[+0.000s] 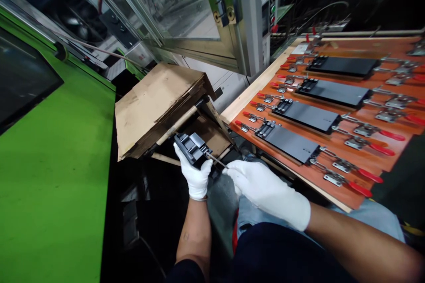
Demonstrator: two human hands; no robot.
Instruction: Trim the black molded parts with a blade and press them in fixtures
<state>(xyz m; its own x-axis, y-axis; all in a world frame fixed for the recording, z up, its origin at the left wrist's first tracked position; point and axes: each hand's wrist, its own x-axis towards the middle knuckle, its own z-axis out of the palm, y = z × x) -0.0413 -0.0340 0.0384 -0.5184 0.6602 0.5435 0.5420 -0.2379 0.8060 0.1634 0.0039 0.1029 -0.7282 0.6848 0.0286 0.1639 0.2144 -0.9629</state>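
My left hand [195, 177], in a white glove, is closed around a black plastic part [191, 146] with a blocky, ribbed shape and a paler raised section. My right hand [252, 181], also gloved in white, grips a thin metal rod-like tool [216, 159]. The far end of this rod meets the right edge of the black part; its other end disappears inside my right fist, so the handle is hidden. Both hands are held in front of my body, between the cardboard stack and the orange board.
An orange board [361, 185] at the right carries several dark flat plates [288, 141] held by toggle clamps [345, 177] with red handles. Flattened cardboard [162, 97] lies on a frame ahead. A green machine [56, 177] stands at the left; a metal-framed glass door [186, 13] is beyond.
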